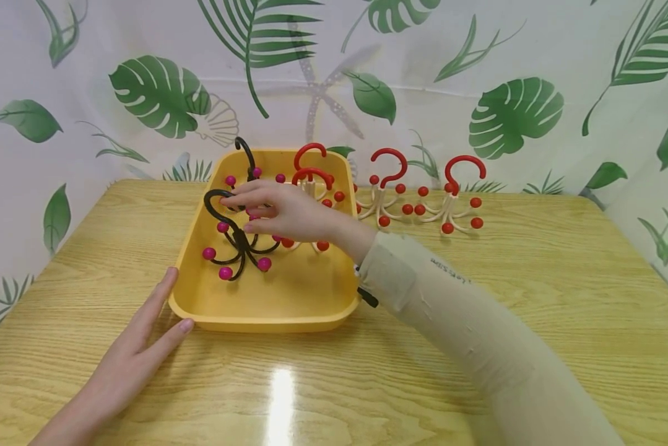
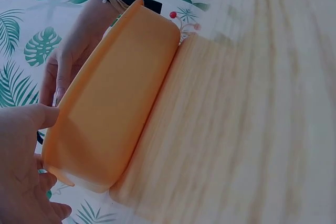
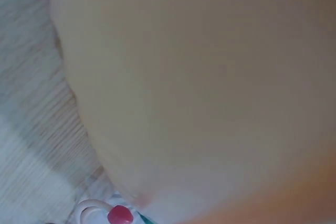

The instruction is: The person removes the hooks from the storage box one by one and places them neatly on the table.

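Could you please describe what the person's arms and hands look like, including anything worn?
The right hand and left hand are ungloved. The right sleeve is pale cream, with small dark lettering; a black piece shows by its cuff. The visible left forearm has no sleeve.

head: forward, down | left wrist: near, facing tray (image 2: 115,87) | right wrist: very near | head+left: share tray

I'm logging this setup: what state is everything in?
Yellow plastic tray: upright, partly filled.
Two black hangers with round magenta tips: inside, hooks up.
Two cream hangers with red hooks: inside, hooks up.
Two matching cream hangers: outside, hooks up.
Left grip: touching tray corner.
Right grip: at nearer black hanger, hold unclear.
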`<state>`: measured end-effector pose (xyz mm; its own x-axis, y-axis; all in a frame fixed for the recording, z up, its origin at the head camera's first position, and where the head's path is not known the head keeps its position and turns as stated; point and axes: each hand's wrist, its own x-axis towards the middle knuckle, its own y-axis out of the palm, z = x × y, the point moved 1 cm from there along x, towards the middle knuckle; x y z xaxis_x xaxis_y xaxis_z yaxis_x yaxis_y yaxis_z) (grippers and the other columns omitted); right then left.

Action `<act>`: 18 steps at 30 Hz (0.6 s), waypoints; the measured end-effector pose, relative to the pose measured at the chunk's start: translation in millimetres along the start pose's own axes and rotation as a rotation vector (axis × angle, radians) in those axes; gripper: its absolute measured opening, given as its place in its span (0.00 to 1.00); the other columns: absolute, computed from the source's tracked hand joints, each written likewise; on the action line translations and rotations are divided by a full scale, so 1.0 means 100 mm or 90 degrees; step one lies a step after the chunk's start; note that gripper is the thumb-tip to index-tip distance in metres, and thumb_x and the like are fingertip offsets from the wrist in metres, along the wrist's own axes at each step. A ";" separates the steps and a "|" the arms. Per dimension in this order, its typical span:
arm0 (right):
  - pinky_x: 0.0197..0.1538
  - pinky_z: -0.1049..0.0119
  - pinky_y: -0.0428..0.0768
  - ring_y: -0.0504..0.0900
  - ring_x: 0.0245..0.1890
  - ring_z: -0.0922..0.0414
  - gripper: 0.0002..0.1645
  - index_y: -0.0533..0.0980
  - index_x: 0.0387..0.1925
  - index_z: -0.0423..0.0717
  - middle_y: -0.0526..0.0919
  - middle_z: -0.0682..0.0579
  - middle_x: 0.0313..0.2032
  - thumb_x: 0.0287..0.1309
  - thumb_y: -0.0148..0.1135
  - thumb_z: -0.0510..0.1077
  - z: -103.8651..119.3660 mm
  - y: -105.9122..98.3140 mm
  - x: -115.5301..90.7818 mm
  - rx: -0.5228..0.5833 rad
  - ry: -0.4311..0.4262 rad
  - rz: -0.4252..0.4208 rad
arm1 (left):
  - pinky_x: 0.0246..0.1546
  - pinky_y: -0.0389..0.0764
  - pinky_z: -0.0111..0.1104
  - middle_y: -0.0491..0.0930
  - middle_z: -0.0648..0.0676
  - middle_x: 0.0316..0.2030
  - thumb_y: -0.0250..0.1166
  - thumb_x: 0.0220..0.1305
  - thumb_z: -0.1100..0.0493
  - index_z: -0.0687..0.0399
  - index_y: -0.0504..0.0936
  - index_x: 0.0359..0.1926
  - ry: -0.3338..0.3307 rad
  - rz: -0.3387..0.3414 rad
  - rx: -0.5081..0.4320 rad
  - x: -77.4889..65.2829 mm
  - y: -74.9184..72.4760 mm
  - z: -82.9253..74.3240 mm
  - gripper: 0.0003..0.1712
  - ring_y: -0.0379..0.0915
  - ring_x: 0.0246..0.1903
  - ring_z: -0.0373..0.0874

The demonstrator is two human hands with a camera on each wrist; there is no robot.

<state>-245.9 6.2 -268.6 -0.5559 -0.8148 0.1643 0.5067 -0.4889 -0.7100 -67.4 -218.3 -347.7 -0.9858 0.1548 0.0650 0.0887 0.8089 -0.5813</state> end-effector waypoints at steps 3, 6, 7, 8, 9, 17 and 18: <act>0.54 0.76 0.73 0.71 0.59 0.60 0.27 0.73 0.62 0.46 0.69 0.49 0.63 0.60 0.63 0.39 0.04 0.01 -0.02 0.006 -0.009 -0.006 | 0.63 0.38 0.65 0.35 0.49 0.75 0.54 0.72 0.48 0.31 0.38 0.75 -0.008 -0.001 0.005 0.00 0.00 0.00 0.41 0.30 0.72 0.59; 0.53 0.76 0.74 0.73 0.56 0.61 0.27 0.74 0.61 0.46 0.69 0.49 0.63 0.60 0.63 0.38 0.07 0.00 -0.05 0.023 -0.014 -0.015 | 0.63 0.38 0.65 0.35 0.49 0.75 0.53 0.72 0.47 0.30 0.38 0.75 -0.017 0.001 0.009 0.00 0.00 -0.01 0.41 0.30 0.72 0.59; 0.53 0.75 0.74 0.74 0.56 0.62 0.27 0.74 0.61 0.46 0.70 0.49 0.62 0.60 0.63 0.37 0.08 -0.01 -0.07 0.033 -0.016 -0.017 | 0.63 0.38 0.65 0.35 0.49 0.75 0.53 0.72 0.47 0.30 0.38 0.75 -0.020 0.001 0.011 0.00 0.00 -0.01 0.41 0.30 0.72 0.59; 0.53 0.75 0.74 0.74 0.55 0.62 0.26 0.74 0.61 0.46 0.70 0.50 0.62 0.60 0.63 0.37 0.09 -0.02 -0.08 0.042 -0.019 -0.019 | 0.63 0.38 0.65 0.35 0.49 0.75 0.53 0.72 0.46 0.30 0.38 0.75 -0.024 0.002 0.012 0.00 0.00 -0.01 0.41 0.30 0.72 0.59; 0.53 0.75 0.75 0.75 0.54 0.63 0.26 0.75 0.61 0.46 0.70 0.50 0.61 0.60 0.63 0.37 0.11 -0.03 -0.10 0.040 -0.027 -0.023 | 0.63 0.38 0.65 0.34 0.48 0.75 0.53 0.72 0.46 0.30 0.37 0.75 -0.028 0.004 0.013 0.01 0.00 -0.02 0.41 0.29 0.72 0.59; 0.45 0.71 0.79 0.77 0.46 0.63 0.24 0.76 0.59 0.46 0.73 0.52 0.58 0.60 0.63 0.39 0.27 -0.21 -0.27 0.033 -0.073 -0.067 | 0.63 0.38 0.65 0.35 0.49 0.75 0.53 0.72 0.46 0.30 0.38 0.75 -0.024 0.000 0.011 0.00 0.00 -0.01 0.41 0.30 0.72 0.59; 0.43 0.70 0.80 0.78 0.44 0.63 0.24 0.76 0.59 0.46 0.73 0.53 0.57 0.60 0.63 0.40 0.29 -0.23 -0.30 0.031 -0.068 -0.075 | 0.63 0.38 0.65 0.35 0.48 0.75 0.53 0.72 0.46 0.29 0.38 0.74 -0.026 0.002 0.011 0.00 0.00 -0.01 0.41 0.30 0.72 0.58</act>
<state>-222.3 33.1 -237.5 -0.5407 -0.7787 0.3182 0.4759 -0.5951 -0.6476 -67.1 -217.7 -346.8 -0.9906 0.1334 0.0307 0.0890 0.7984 -0.5956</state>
